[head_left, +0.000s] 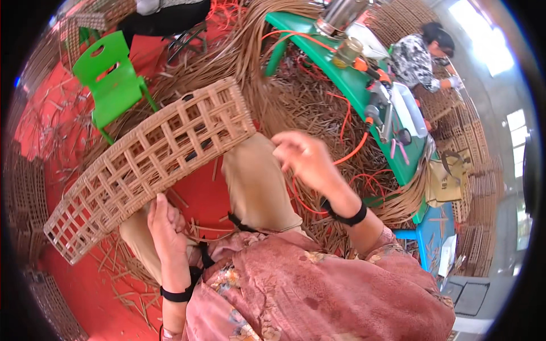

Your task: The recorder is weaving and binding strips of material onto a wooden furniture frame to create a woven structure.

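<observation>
A long woven basket [151, 156] of brown flat strips, with an open lattice side and braided rims, lies slanted across my knees. My left hand [166, 224] is at its lower rim, fingertips against the edge and the other fingers curled; whether a strip is in them is hidden. A thin brown strip [213, 228] runs across my lap beside that hand. My right hand [304, 153] is raised over my right knee, just off the basket's right end. It is blurred, its bent fingers are apart, and nothing shows in them.
A green table [352, 102] at the right bears tools, a metal canister [341, 17], a glass jar [347, 52] and an orange hose [355, 149]. Brown strips [296, 108] heap below. A green chair [111, 79] stands left. Another person [418, 62] works at the far right; a blue stool [435, 236] stands nearer.
</observation>
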A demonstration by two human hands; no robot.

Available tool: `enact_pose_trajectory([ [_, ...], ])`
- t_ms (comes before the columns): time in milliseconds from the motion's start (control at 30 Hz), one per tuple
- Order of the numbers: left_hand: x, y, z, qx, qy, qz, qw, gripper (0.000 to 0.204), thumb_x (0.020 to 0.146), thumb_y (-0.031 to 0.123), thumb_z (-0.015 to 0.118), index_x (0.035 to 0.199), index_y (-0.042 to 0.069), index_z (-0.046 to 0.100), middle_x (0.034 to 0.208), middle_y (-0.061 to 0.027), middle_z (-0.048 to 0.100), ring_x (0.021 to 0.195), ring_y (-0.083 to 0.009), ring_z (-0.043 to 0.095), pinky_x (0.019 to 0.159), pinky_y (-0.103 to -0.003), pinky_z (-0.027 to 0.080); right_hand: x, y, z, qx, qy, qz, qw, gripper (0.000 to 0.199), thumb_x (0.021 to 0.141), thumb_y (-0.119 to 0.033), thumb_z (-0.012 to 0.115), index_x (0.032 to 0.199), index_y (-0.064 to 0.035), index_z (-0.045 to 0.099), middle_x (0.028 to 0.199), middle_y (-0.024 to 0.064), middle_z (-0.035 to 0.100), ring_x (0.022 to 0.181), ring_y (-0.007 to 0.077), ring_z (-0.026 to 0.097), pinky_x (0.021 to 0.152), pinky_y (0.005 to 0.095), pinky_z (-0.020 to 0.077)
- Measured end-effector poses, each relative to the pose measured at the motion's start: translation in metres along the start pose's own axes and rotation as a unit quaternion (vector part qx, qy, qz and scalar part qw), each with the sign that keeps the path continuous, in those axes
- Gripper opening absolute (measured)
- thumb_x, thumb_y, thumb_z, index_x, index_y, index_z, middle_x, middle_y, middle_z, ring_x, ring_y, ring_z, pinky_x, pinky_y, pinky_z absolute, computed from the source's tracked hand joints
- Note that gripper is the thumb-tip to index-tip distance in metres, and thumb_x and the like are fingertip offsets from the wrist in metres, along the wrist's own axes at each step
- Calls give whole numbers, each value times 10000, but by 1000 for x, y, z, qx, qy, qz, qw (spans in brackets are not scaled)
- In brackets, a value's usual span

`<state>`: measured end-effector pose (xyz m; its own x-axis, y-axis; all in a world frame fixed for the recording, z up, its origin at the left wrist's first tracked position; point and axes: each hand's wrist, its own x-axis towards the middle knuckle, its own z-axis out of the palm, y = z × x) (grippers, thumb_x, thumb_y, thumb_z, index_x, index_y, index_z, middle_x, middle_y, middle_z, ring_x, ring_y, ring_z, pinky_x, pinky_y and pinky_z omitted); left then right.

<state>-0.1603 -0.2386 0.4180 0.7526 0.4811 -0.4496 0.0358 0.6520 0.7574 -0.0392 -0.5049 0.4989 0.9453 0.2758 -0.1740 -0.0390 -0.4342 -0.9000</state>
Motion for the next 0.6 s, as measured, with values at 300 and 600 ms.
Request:
enact_pose_trajectory([
  [300, 2, -10, -20, -21, 2, 75, 997, 146, 934, 196, 555, 813, 139, 495, 538, 80, 342, 430, -27, 306, 390, -191, 243, 124, 113, -235, -481, 350, 110, 796, 469, 804, -335, 621, 1088, 31, 552, 961, 236, 635, 965, 385, 599, 808, 462, 467],
  [600, 11, -25, 1, -18, -5, 88, 996, 240, 921, 249, 576, 737, 131, 477, 581, 95, 354, 490, 3, 301, 423, -173, 236, 182, 265, -378, -135, 228, 63, 962, 110, 701, -100, 644, 681, -33, 560, 612, 9, 486, 487, 153, 432, 458, 328, 336],
])
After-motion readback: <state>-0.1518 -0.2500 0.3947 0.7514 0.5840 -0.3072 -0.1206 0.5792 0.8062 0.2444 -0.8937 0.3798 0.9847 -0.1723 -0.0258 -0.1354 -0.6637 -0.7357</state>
